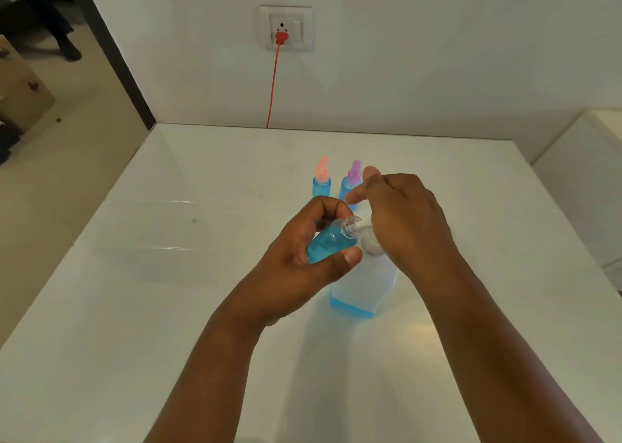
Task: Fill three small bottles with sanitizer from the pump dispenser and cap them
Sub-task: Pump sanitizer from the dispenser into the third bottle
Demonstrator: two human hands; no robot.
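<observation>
- Blue liquid fills most of the small uncapped bottle (pixel 328 240), which the left hand (pixel 303 261) holds tilted above the white table (pixel 151 308); its fingers and thumb are curled round the body, and its clear threaded neck points to the right, at the pump spout.
- Behind this hand stand two more small bottles, both upright and both with blue liquid inside: the bottle with the pink cap (pixel 321 180) on the left, and just beside it the bottle with the purple cap (pixel 350 183), partly hidden by a fingertip.
- Near the middle of the table stands the pump dispenser (pixel 361 284), a pale, cloudy container. Only a thin blue layer shows at its bottom; the rest looks empty.
- Above it, the right hand (pixel 400 217) lies on the white pump head (pixel 370 242), palm down, fingers loosely bent; I cannot tell how hard it presses.
- On the left side the table has much free surface up to its edge, where the floor begins; the back edge touches the wall.
- On the wall a red plug (pixel 281 37) sits in a white socket (pixel 286 28), and its red cable (pixel 273 82) hangs down behind the table.
- On the far right a white unit (pixel 585 187) stands close to the table's right edge.
</observation>
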